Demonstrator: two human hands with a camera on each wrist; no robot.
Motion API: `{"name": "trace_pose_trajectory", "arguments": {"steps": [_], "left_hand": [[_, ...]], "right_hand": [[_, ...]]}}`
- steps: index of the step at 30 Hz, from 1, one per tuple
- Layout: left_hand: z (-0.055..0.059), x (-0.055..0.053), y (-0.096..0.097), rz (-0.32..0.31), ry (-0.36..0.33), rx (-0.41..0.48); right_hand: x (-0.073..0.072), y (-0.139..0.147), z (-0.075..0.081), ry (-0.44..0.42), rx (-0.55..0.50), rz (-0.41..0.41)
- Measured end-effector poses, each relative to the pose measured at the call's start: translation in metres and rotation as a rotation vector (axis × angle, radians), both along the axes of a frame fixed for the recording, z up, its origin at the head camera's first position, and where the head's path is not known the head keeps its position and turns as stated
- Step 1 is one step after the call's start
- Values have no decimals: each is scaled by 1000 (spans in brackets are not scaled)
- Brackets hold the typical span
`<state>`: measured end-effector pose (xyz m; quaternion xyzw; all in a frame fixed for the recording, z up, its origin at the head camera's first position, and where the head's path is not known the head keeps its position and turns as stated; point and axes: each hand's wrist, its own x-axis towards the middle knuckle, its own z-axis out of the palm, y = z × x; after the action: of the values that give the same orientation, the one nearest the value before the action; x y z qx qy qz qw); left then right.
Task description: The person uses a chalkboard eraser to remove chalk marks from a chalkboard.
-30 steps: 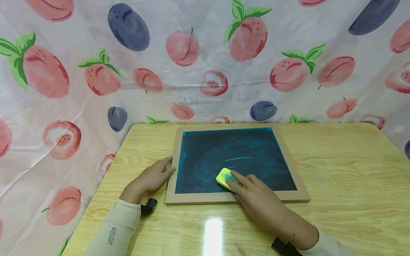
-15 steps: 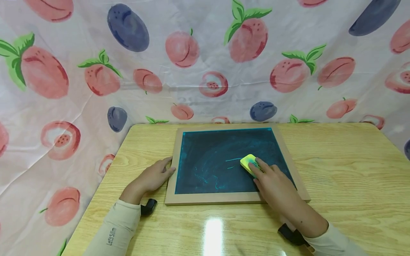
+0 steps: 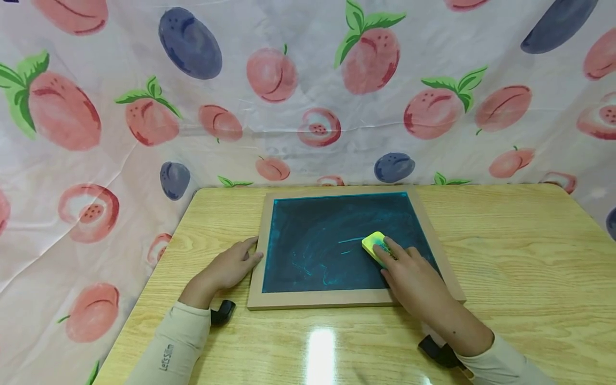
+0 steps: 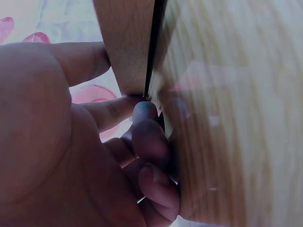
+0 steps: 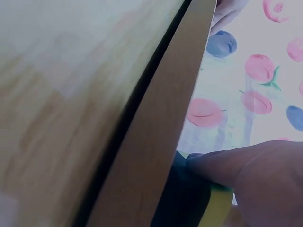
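Observation:
A small chalkboard [image 3: 313, 230] in a pale wooden frame lies on the table. Faint blue smears and a few thin chalk lines mark its dark surface. With its thumb on the frame's left edge and the other fingers bent beside it, my left hand [image 3: 233, 267] holds the board; the left wrist view has that hand [image 4: 90, 137] close up. A yellow chalkboard eraser [image 3: 372, 241] rests on the right part of the board, gripped by my right hand [image 3: 416, 278]. The right wrist view gives the eraser's dark side [image 5: 182, 198] under the thumb.
The wooden table [image 3: 520, 246] extends on both sides of the board. A fruit-print cloth [image 3: 308, 80] hangs behind it and along the left. Black wrist cameras [image 3: 223, 312] sit under the wrists.
My right hand has moved the eraser right and away from me over the board, then stayed almost still during the last half second. Lower chalk traces are uncovered. My left hand keeps its place.

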<state>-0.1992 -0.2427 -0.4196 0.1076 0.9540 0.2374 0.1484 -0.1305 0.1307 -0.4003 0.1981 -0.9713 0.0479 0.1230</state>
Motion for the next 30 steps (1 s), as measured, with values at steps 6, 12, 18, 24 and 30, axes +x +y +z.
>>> {"name": "trace_pose_trajectory", "arguments": {"steps": [6,12,18,24,30], "left_hand": [[1,-1,4,4,7,18],[1,2,3,3,17,20],[1,4,-1,15,20,5],[3,3,0,16,17,0],[2,5,1,14,16,17]], "right_hand": [[0,-3,-1,-3,0,17],[4,-18,-2,20,37,48],[11,-42,-2,-1,53,100],[20,-57,-1,-57,30,155],[25,-65,-1,-107,69,209]]}}
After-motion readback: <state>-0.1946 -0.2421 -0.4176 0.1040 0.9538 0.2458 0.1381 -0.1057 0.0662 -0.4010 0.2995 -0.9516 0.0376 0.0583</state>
